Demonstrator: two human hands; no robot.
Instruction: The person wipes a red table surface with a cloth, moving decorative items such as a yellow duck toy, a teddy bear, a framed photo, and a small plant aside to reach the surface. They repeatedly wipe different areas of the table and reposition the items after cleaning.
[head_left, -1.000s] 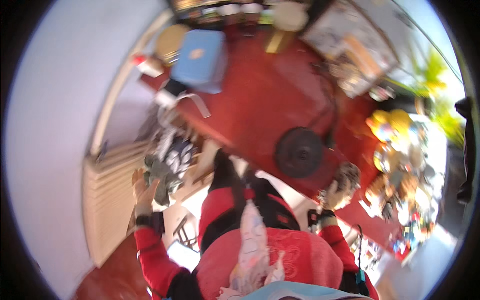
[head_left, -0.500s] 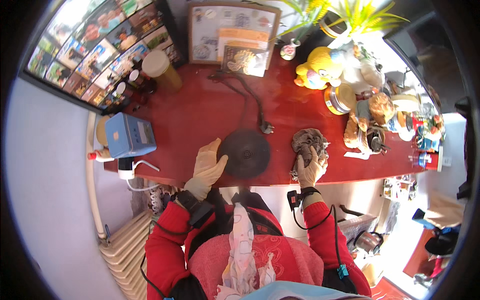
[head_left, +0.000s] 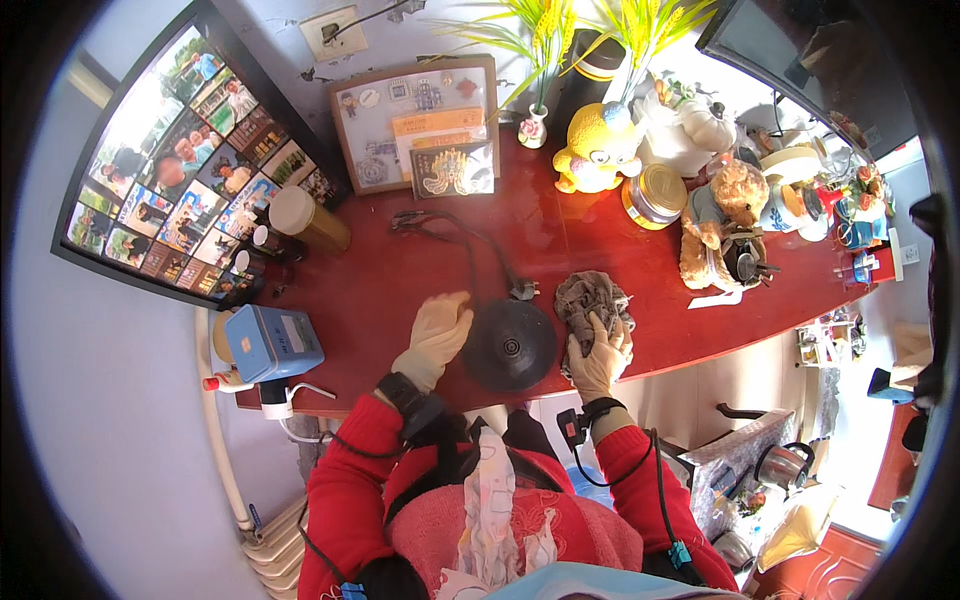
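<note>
A round black kettle power base [head_left: 511, 346], with a ringed connector in its middle, rests near the table's front edge. My left hand [head_left: 436, 330], in a pale glove, is at the base's left rim with fingers loosely bent and nothing seen in them. Whether it touches the rim I cannot tell. On the other side, my gloved right hand [head_left: 602, 358] grips a crumpled grey-brown cloth [head_left: 590, 303] against the tabletop. From behind the base, a dark cord [head_left: 470, 232] and its plug [head_left: 523, 290] lie across the red table.
At the left stand a blue box [head_left: 275, 343], a lidded jar [head_left: 310, 220] and a large photo frame [head_left: 190, 165]. A framed board [head_left: 365, 140] leans at the back. The right side holds a yellow duck figure [head_left: 595, 150], a jar [head_left: 654, 197] and a teddy bear [head_left: 735, 195].
The view has shifted, so the table sits differently in the picture. My right hand and the cloth are nearer the base. My left hand's fingers have drawn closer together.
</note>
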